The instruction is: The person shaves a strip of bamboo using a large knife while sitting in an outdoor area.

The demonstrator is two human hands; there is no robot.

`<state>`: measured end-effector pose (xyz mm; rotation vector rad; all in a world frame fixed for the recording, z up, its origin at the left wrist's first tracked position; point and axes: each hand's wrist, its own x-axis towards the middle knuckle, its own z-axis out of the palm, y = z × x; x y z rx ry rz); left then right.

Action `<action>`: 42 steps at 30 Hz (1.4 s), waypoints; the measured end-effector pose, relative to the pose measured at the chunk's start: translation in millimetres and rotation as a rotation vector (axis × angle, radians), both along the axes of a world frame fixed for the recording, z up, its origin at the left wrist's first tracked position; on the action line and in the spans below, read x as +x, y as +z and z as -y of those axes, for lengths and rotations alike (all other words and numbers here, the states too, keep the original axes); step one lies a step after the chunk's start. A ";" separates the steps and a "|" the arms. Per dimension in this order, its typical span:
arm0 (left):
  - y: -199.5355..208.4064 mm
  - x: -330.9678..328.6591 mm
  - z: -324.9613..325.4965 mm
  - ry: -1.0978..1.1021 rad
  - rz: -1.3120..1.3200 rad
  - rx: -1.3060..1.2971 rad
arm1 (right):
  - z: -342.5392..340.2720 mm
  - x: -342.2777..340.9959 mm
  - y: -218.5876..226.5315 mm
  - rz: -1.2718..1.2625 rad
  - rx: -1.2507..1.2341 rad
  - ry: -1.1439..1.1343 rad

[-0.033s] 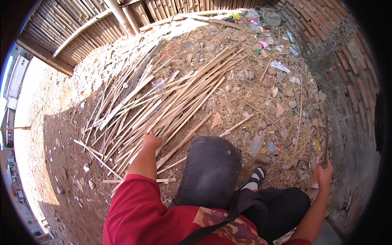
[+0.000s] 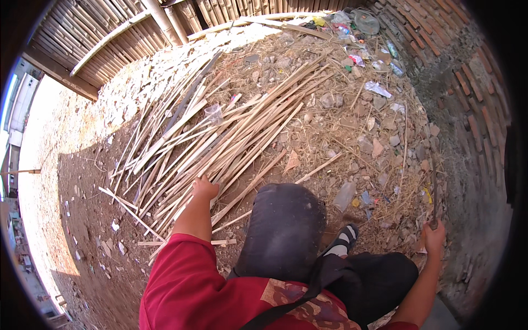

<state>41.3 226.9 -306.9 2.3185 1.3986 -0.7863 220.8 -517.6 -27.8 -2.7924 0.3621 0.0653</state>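
A loose pile of long, pale wooden strips lies on the ground ahead of me and to the left. My left hand is at the near side of this pile, its fingers curled down round a strip; how many strips it grips is hidden. Out to the right, my right hand is closed round the handle of a long, thin, dark machete. The machete's blade points away from me, close to the wall, and shows nearly edge-on. A dark rounded cushion-like shape covers the ground between my arms.
A rough brick wall runs along the right. Behind the pile stands a bamboo fence. Rubble, straw and litter cover the ground, with a clear plastic cup on the strips. My sandalled foot is beside the dark shape.
My right hand has shifted slightly left, and the machete has swung a little left with it. My left hand stays at the same spot on the pile.
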 end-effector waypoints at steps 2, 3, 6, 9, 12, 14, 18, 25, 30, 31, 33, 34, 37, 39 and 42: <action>-13.5 -3.9 -1.1 -0.002 0.018 -0.020 | -4.7 -3.2 -9.2 -0.150 0.106 -0.084; -25.2 -7.3 -1.9 -0.008 0.027 -0.032 | -4.3 -3.9 -11.4 -0.190 0.124 -0.087; -56.5 -19.5 -0.5 0.001 0.039 -0.114 | 9.4 1.9 -19.2 -0.243 0.099 -0.005; -36.9 -13.3 9.9 -0.015 0.027 -0.125 | 17.7 -0.3 -35.2 -0.174 -0.024 -0.034; -52.3 -14.7 5.2 -0.038 0.027 -0.098 | 21.1 7.7 -42.0 -0.106 -0.119 0.092; -55.4 -15.3 7.5 -0.053 0.015 -0.110 | 22.4 13.8 -46.6 -0.107 -0.109 0.108; -11.1 -1.5 29.2 -0.098 -0.081 -0.146 | 29.2 12.8 -51.3 -0.116 -0.141 0.131; -30.1 13.0 13.4 -0.152 -0.012 -0.034 | 18.1 10.7 -43.6 -0.055 -0.072 0.131; -45.6 21.2 18.5 -0.174 -0.131 0.022 | 5.6 7.7 -35.6 -0.059 -0.064 0.224; -46.5 19.0 19.0 -0.197 -0.099 0.050 | 1.4 8.3 -32.6 -0.103 -0.029 0.177; -48.8 9.9 22.6 -0.245 -0.033 0.105 | -13.8 6.9 -23.2 -0.190 0.041 0.079; -55.1 5.2 21.1 -0.251 -0.001 0.081 | -10.3 7.8 -25.8 -0.181 0.010 0.085; -70.1 -6.6 15.3 -0.238 0.122 0.013 | 1.4 8.7 -30.7 -0.128 -0.084 0.109; -66.5 -11.0 15.2 -0.185 0.232 -0.008 | 3.5 8.4 -36.2 -0.068 -0.132 0.135; -47.6 -4.6 19.1 -0.144 0.178 -0.018 | 1.6 9.9 -35.6 -0.132 -0.119 0.105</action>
